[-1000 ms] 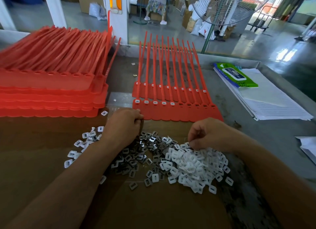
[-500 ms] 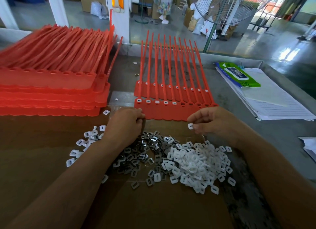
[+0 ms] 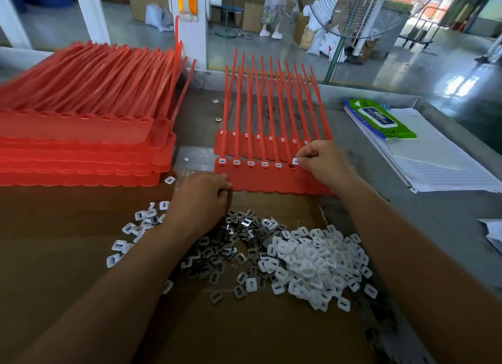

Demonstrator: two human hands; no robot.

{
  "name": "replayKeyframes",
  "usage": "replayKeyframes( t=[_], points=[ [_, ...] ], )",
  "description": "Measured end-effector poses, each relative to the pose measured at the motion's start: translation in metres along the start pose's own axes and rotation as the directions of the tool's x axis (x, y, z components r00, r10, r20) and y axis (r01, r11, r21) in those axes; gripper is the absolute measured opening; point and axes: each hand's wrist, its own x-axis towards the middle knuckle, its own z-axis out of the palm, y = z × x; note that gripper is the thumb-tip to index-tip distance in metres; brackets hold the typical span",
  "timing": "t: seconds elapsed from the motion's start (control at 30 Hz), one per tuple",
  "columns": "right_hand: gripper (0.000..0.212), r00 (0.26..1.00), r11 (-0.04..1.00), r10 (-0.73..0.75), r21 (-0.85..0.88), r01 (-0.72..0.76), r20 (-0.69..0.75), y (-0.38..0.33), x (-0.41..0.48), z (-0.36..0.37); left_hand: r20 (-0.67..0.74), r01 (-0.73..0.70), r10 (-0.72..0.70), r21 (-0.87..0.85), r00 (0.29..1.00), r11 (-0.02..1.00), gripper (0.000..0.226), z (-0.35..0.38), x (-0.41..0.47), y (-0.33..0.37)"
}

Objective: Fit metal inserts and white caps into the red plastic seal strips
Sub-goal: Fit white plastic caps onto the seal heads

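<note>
Your right hand [image 3: 323, 162] pinches a single white cap [image 3: 295, 161] between thumb and fingertips, and the other fingers are curled in behind it. The cap sits just above the sixth socket of the near red seal strip sheet [image 3: 271, 180]; whether it touches the socket cannot be told. To the left of it, five sockets in the same row already carry white caps, the first one at the left end [image 3: 222, 161].

Your left hand [image 3: 202, 200] lies knuckles up at the near left edge of that sheet. Its fingers are curled under, and you cannot tell whether they hold anything.

A second red sheet [image 3: 244, 146] lies just behind the first, partly under its tails, with its own row of white caps. The long tails of both sheets point away from you.

Below your left wrist lies the loose heap of metal inserts [image 3: 225, 248]. Touching it on the right is the bigger heap of white caps [image 3: 312, 257]. A few more small white pieces [image 3: 141, 222] are scattered to the left of your forearm. All of this rests on brown cardboard [image 3: 81, 268].

At the far left stands a tall stack of red strips [image 3: 81, 135]. On the grey table [image 3: 434, 217] to the right, a green wipe pack [image 3: 380, 119] lies on a pile of lined paper [image 3: 445, 168].
</note>
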Motion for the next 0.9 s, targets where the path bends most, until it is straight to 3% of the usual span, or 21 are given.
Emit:
replayKeyframes(
  t=[0.43,0.57,0.73,0.9],
  points=[
    [0.019,0.998,0.986,0.032,-0.165,-0.023,0.053,0.0,0.015,0.012,-0.013,-0.003,0.003,0.01,1.0,1.0,0.028,0.001,-0.001,-0.002],
    [0.026,0.997,0.992,0.063,-0.111,-0.058,0.048,0.0,0.015,0.011,-0.006,0.0,0.0,0.009,1.0,1.0,0.028,0.001,-0.001,-0.002],
    [0.01,0.996,0.995,0.088,-0.044,-0.087,0.033,-0.001,0.016,0.009,-0.007,0.003,-0.003,-0.003,1.0,1.0,0.028,0.002,-0.001,-0.003],
    [0.017,0.987,0.986,0.16,0.046,-0.161,0.028,-0.003,0.019,0.011,-0.007,-0.001,0.001,0.008,1.0,1.0,0.028,0.002,-0.002,-0.003]
  ],
)
